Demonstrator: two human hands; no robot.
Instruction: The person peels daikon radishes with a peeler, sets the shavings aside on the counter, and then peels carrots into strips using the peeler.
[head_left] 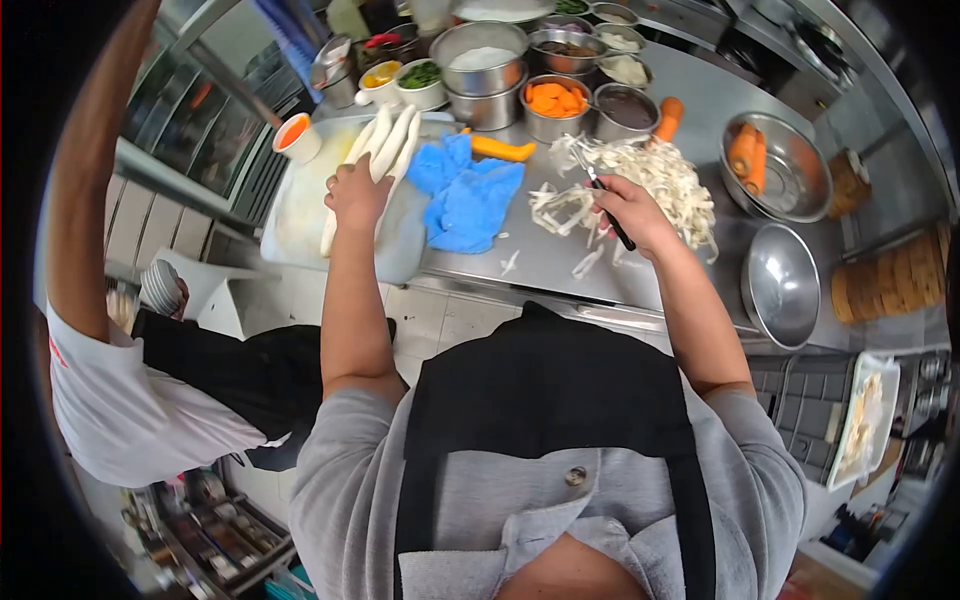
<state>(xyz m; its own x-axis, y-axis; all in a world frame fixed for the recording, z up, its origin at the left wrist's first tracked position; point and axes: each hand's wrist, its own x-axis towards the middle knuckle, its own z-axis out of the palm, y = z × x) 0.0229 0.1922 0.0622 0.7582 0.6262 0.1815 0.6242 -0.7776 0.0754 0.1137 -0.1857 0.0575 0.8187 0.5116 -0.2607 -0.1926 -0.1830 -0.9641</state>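
Observation:
My left hand (357, 197) has its fingers curled over one of several long peeled white radishes (392, 140), which lie side by side on a white cutting board (290, 215). My right hand (637, 214) is closed around the black handle of a peeler (592, 177), its metal head pointing away from me. Just beyond the peeler spreads a big heap of white peelings (665, 185) on the steel table. A crumpled blue cloth (470, 200) lies between my hands, beside the board's right edge.
Behind the work area stand a bowl of sliced carrots (556, 99), stacked steel pots (480, 70) and a cup of orange sauce (294, 135). To the right are a steel bowl (735, 190) holding carrots and another steel bowl (782, 285). Another person (150, 400) stands close on my left.

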